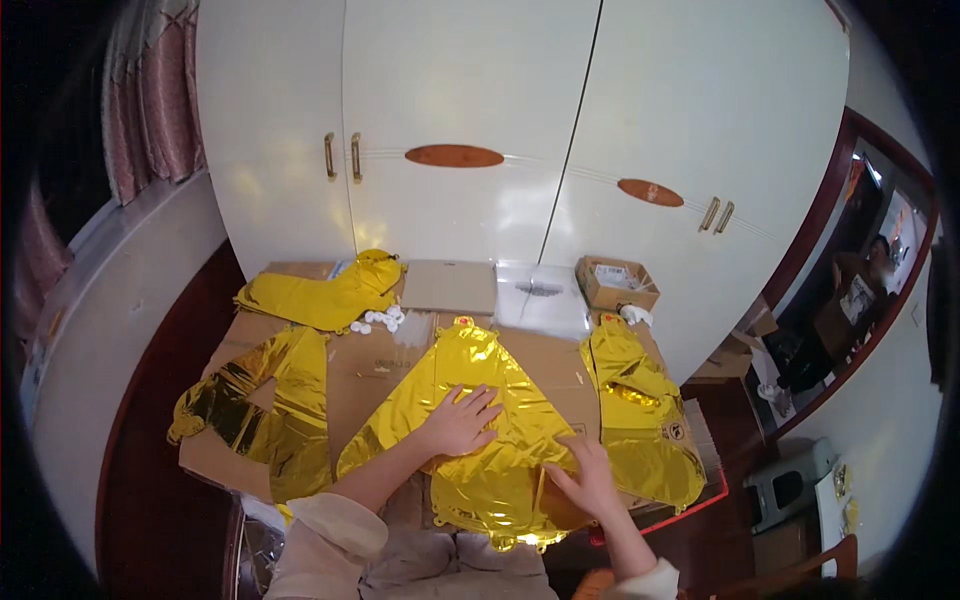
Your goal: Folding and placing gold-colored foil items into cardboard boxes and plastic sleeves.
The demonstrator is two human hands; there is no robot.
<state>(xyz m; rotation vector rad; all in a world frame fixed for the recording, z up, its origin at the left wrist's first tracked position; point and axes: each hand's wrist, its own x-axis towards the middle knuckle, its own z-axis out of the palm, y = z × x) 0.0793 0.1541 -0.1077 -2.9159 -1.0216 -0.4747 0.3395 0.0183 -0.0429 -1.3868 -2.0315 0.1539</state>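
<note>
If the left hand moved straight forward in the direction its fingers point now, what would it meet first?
The left hand lies flat on the middle gold foil, fingers pointing up and right. Sliding on, it would probably cross more of that foil, then bare cardboard; depth is unclear.

My left hand point(462, 420) lies flat on the middle foil balloon point(470, 385), my right hand point(590, 478) on its near edge. More foil balloons point(255, 410) lie left and right point(640, 420) on the cardboard point(375, 365); a small box point(616, 284) sits behind, against the wardrobe point(520, 130).

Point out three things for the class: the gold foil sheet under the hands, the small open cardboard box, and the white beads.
gold foil sheet point(480, 375), head view, upper middle.
cardboard box point(617, 285), head view, front wall.
white beads point(380, 320), head view, cluster's centre.
</note>
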